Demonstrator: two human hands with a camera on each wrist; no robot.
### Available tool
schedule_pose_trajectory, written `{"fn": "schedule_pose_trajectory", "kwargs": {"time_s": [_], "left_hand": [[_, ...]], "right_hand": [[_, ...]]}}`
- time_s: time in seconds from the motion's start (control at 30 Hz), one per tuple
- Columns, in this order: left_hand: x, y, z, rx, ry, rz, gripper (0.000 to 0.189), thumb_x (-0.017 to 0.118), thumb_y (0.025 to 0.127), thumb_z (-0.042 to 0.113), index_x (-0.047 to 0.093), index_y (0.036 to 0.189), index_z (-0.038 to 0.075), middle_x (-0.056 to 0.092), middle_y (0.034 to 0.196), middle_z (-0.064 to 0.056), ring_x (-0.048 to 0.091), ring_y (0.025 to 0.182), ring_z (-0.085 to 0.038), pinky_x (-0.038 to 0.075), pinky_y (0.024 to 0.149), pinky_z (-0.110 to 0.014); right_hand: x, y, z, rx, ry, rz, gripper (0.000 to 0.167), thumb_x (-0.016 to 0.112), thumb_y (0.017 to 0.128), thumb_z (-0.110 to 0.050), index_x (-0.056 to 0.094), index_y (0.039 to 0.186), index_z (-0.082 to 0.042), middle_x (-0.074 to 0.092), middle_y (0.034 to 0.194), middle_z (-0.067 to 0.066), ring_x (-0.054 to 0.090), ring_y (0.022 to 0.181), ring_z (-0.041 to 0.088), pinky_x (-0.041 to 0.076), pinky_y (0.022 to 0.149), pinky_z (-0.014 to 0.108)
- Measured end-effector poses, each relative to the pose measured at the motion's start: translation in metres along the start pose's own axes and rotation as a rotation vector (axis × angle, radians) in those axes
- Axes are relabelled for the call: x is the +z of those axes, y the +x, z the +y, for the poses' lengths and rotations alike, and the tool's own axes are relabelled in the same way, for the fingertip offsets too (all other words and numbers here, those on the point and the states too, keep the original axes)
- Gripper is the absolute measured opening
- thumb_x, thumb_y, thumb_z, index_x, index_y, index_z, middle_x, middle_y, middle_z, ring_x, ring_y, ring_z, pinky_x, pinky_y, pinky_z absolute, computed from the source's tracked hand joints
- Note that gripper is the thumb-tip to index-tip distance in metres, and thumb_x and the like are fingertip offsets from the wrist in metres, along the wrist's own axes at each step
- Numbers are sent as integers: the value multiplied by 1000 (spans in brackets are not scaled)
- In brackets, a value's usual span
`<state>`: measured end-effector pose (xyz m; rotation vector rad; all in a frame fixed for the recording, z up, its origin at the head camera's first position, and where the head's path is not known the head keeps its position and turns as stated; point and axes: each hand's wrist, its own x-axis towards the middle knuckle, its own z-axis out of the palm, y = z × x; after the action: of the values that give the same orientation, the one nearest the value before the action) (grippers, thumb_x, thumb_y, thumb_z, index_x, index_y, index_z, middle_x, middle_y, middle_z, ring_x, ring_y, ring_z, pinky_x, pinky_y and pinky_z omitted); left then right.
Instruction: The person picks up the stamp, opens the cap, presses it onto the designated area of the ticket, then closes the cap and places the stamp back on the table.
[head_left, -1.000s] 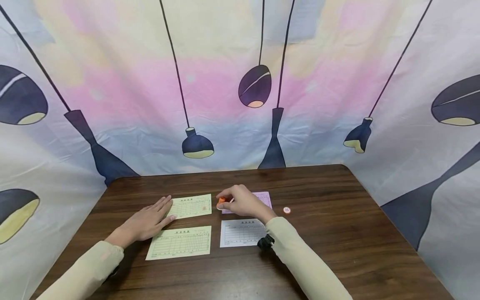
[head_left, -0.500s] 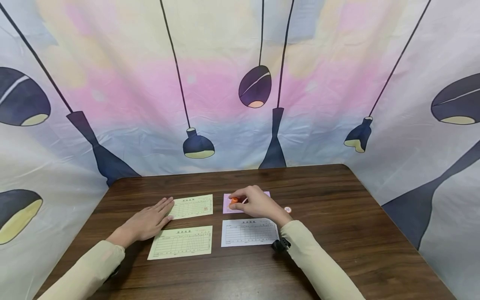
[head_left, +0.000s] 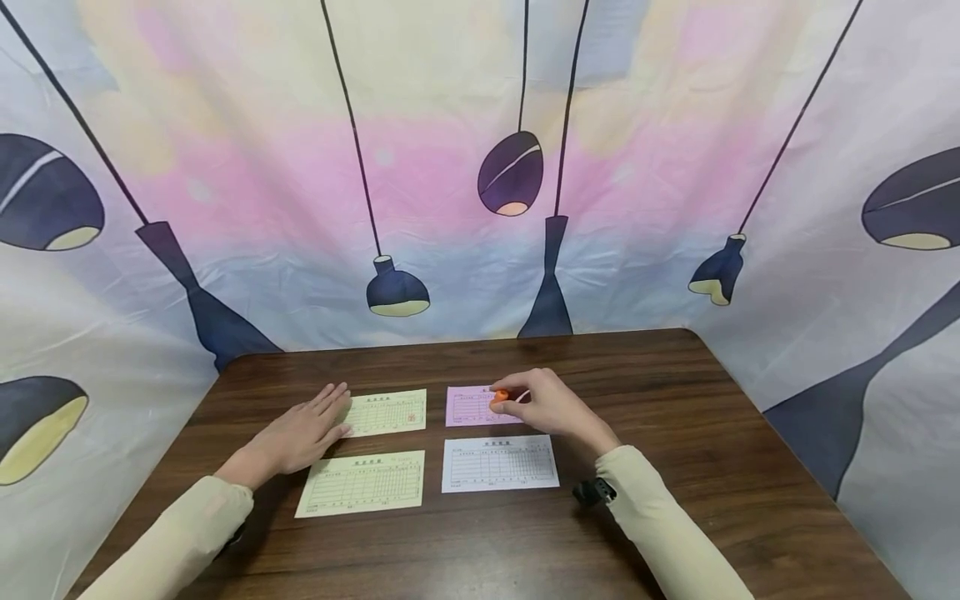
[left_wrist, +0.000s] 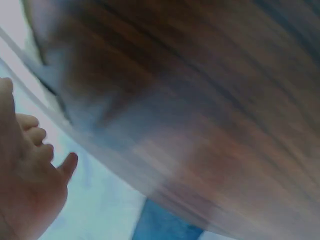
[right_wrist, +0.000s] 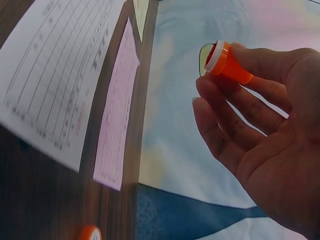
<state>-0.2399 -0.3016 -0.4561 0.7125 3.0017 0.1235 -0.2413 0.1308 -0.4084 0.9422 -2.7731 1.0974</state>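
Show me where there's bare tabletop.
Bare: right of the right sleeve; the near strip bordering the white form and nearer yellow form. Crowded: the pink form, beneath right hand and orange stamp; the farther yellow form, partly beneath left hand.

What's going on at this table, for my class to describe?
A person's right hand holds a small orange cylindrical stamp with a white rim above the pink rectangular paper form, not touching it. Their left hand lies flat over the left end of the farther yellow paper form, which bears a red mark. Nearer the person, another yellow paper form and a white paper form lie on the brown wood-grained table.
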Motion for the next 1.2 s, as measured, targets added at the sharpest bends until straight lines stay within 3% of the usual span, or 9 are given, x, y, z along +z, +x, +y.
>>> {"fn": "schedule_pose_trajectory", "kwargs": {"time_s": [0.1, 0.27, 0.4, 0.7, 0.97, 1.2], "left_hand": [[-4, 1, 11, 9, -18, 29, 71, 42, 113, 46, 30, 164, -2, 21, 174, -25, 22, 160, -49, 31, 124, -69], [-14, 5, 36, 9, -152, 31, 75, 36, 114, 51, 23, 166, -1, 14, 175, -25, 16, 161, -50, 24, 128, -69], [-21, 12, 53, -4, -230, 33, 74, 34, 114, 52, 20, 168, 3, 13, 176, -23, 17, 161, -49, 23, 127, -71], [-23, 33, 81, 46, -260, 43, 69, 34, 115, 46, 20, 168, 3, 18, 176, -21, 20, 162, -45, 22, 131, -64], [-20, 50, 99, 69, -301, 8, 75, 29, 114, 55, 17, 169, 6, 16, 177, -15, 18, 164, -39, 21, 133, -61], [-11, 62, 112, 99, -306, -1, 76, 28, 114, 55, 20, 167, 2, 19, 176, -19, 19, 164, -40, 23, 132, -62]], "right_hand": [[-3, -6, 4, 5, -8, 25, 28, 76, 98, -23, 79, 124, -13, 80, 102, -2, 71, 91, 7, 62, 84, 27], [-5, -14, 8, 35, -5, 59, 27, 78, 97, -24, 79, 122, -13, 79, 99, -4, 67, 86, 6, 58, 77, 22], [-7, -16, 10, 32, -17, 104, 27, 78, 97, -20, 79, 123, -13, 79, 102, -2, 66, 87, 7, 59, 77, 25], [-12, -21, 20, 58, 6, 168, 33, 76, 97, -11, 75, 130, -9, 72, 106, 3, 70, 90, 10, 58, 76, 21], [-13, -21, 25, 108, 45, 173, 35, 75, 97, -11, 71, 132, -7, 75, 112, 7, 74, 100, 18, 64, 87, 36], [-12, -17, 29, 152, 44, 165, 25, 78, 96, -14, 73, 120, -10, 77, 107, 3, 72, 98, 17, 63, 90, 40]]}}
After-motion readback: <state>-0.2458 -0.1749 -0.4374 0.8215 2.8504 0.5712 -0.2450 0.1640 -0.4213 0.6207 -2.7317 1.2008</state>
